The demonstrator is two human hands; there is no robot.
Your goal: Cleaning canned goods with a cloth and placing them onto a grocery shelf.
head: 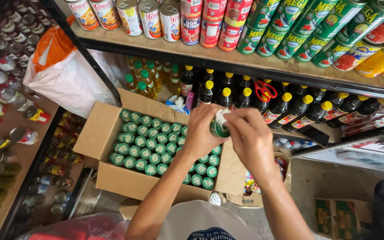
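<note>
Head view | left hand is gripping a green-capped bottle above the open cardboard box | right hand is pinching a small white label onto its cap | red-and-green cans are lining the shelf above.

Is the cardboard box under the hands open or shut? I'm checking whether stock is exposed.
Open. The cardboard box has its flaps folded outward, and rows of green bottle caps show inside it.

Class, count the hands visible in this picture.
2. The left hand grips a small green bottle over the open box; the right hand pinches a white piece at the bottle's top. Others may be hidden out of view.
</note>
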